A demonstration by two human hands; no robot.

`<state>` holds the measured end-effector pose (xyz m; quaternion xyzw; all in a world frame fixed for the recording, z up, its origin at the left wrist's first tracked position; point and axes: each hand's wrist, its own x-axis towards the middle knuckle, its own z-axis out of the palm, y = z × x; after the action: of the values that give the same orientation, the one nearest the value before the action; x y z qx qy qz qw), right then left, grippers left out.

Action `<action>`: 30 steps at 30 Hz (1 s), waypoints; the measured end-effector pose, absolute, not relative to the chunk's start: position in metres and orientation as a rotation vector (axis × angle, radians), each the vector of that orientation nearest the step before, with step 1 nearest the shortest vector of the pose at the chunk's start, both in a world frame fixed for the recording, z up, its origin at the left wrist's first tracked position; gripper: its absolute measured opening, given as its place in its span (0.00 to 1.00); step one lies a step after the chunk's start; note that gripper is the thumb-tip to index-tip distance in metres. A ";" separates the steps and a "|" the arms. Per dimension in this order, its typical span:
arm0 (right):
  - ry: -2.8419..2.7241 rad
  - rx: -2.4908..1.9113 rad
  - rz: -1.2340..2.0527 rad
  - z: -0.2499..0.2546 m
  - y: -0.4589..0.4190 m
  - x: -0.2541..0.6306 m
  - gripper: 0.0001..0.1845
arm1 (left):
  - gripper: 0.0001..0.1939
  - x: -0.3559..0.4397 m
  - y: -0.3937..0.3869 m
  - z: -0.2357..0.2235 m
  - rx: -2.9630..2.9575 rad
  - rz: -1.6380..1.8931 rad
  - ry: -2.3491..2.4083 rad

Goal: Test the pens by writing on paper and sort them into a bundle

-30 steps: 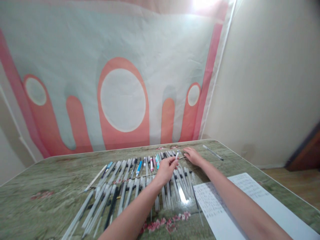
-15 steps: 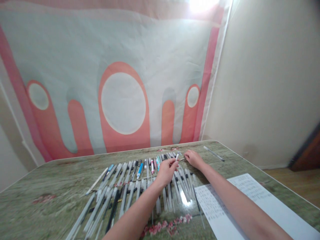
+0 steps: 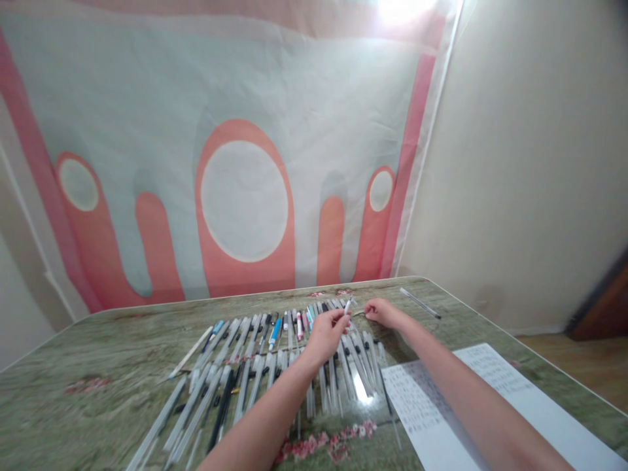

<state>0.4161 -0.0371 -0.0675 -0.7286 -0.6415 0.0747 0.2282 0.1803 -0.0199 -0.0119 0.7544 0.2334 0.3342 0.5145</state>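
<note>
The left hand [image 3: 324, 335] pinches a slim white pen-like tube with a narrow tip [image 3: 348, 306] between thumb and fingers, holding it tilted upward above the far row of pens and coloured markers [image 3: 275, 333]. Just beside it, apart from the left, the right hand [image 3: 384, 313] is curled low near a short, thin strip [image 3: 360, 313] on the green marbled tabletop [image 3: 122, 353]; whether its fingertips grip that strip cannot be told. Nearer the person lies a second row of translucent plastic tubes [image 3: 253, 389], and a lone clear pen [image 3: 420, 303] rests farther right, beyond the handwritten white paper sheet [image 3: 485, 373]. The step in hand looks like handling small pen parts singly; the next move would call for a steady left pinch and precise right fingertips, without nudging the neighbouring rows.
</note>
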 end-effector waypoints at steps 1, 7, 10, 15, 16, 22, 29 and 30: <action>-1.758 -2.012 0.217 -0.067 -0.038 0.415 0.06 | 0.17 0.180 -0.020 -0.012 1.809 0.800 0.563; -1.694 -2.013 0.193 -0.061 -0.040 0.407 0.06 | 0.17 0.180 -0.020 -0.011 1.798 0.792 0.563; -1.663 -1.955 0.121 -0.045 -0.042 0.401 0.08 | 0.17 0.180 -0.020 -0.011 1.793 0.784 0.571; -1.515 -1.471 0.323 -0.002 -0.051 0.375 0.14 | 0.15 0.180 -0.021 -0.011 1.828 0.791 0.552; -1.449 -1.384 0.385 0.006 -0.054 0.368 0.15 | 0.15 0.180 -0.021 -0.011 1.834 0.790 0.549; -1.330 -1.220 0.536 0.030 -0.066 0.343 0.15 | 0.15 0.181 -0.019 -0.015 1.856 0.791 0.533; -1.323 -1.198 0.607 0.028 -0.066 0.341 0.14 | 0.14 0.180 -0.019 -0.015 1.862 0.798 0.506; -1.331 -1.199 0.616 0.027 -0.066 0.340 0.14 | 0.14 0.179 -0.020 -0.014 1.858 0.796 0.507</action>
<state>0.3404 -0.0661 0.0273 -0.5137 -0.5705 0.2641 0.5838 0.1794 -0.0197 -0.0139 0.7697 0.2102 0.3298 0.5046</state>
